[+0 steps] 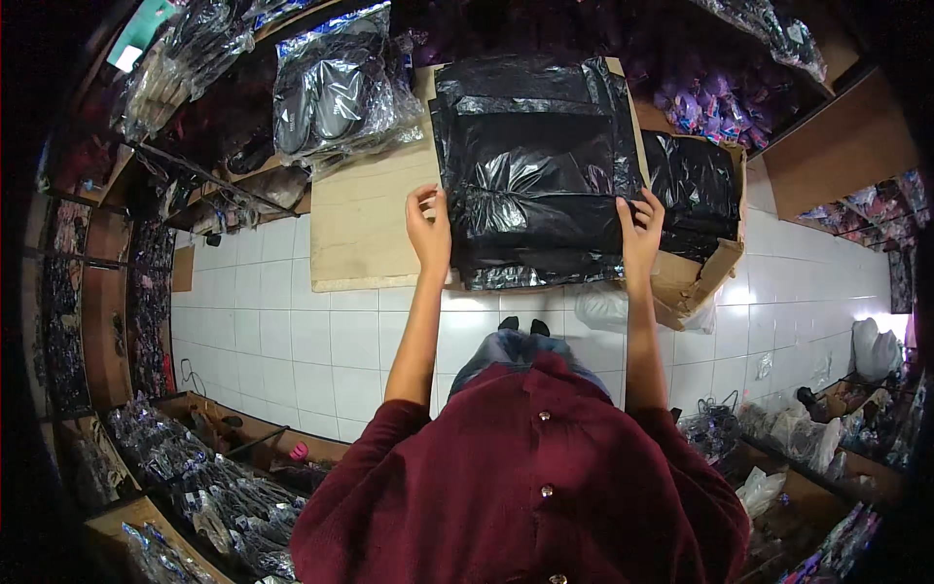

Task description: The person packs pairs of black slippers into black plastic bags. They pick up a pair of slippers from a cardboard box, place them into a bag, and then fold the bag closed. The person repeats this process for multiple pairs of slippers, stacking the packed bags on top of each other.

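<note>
A stack of flat black plastic bags [540,160] lies on a light board [365,219] before me. My left hand [430,226] is at the stack's left edge, its fingers curled; whether it pinches the plastic is hard to tell. At the right edge, my right hand [642,223] has its thumb and fingers on the top black sheet, and a firm grip on it cannot be made out. A crease runs across the sheet between both hands. Left of the stack are dark slippers in clear plastic packs [336,95].
An open cardboard box [711,288] holding more black plastic [693,182] stands to the right. Shelves with plastic-wrapped goods surround me. White floor tiles [350,336] lie below, with a translucent plastic bag [602,306] near the box. Bins of wrapped goods [219,489] are behind on the left.
</note>
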`<state>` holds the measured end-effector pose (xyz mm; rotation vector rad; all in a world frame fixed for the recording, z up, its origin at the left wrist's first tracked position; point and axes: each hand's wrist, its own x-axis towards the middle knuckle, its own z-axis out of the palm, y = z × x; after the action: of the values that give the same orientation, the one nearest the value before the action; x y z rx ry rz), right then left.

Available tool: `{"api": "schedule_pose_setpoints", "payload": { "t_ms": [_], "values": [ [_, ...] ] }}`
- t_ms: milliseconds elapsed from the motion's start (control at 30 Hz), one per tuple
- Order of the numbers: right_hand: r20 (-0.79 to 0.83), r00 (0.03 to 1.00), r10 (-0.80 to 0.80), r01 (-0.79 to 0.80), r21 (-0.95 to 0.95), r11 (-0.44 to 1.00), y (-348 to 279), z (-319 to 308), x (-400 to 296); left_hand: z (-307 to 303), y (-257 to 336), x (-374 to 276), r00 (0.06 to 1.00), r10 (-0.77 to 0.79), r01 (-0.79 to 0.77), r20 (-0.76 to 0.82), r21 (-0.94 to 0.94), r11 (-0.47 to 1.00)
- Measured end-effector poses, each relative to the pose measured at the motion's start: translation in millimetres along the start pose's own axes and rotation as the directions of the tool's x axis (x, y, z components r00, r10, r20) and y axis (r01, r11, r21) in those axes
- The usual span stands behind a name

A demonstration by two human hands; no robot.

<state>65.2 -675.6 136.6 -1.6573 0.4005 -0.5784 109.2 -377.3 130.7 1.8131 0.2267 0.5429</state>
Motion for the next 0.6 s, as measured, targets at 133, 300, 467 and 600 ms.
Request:
{"api": "schedule_pose_setpoints", "payload": {
  "t_ms": [133, 300, 467, 600],
  "values": [
    [-0.213, 0.908, -0.360, 0.321, -0.198, 0.926, 0, -1, -34, 0, 16, -47, 0.992, 0.126, -0.125, 0.019, -0.042, 0.991],
    [0.004, 0.844, -0.536, 0.511, -0.307, 0.803, 39, -14, -79, 7, 19, -105, 0.911, 0.315, -0.315, 0.266, -0.045, 0.948],
    [0.380, 0.811, -0.445, 0.566, -0.320, 0.759, 23, 2, -88, 18, 21, -114, 0.798, 0.366, -0.423, 0.479, 0.011, 0.906],
    [0.463, 0.806, -0.369, 0.554, -0.370, 0.746, 14, 18, -65, 36, 21, -89, 0.781, 0.380, -0.448, 0.495, 0.020, 0.894]
  ]
}}
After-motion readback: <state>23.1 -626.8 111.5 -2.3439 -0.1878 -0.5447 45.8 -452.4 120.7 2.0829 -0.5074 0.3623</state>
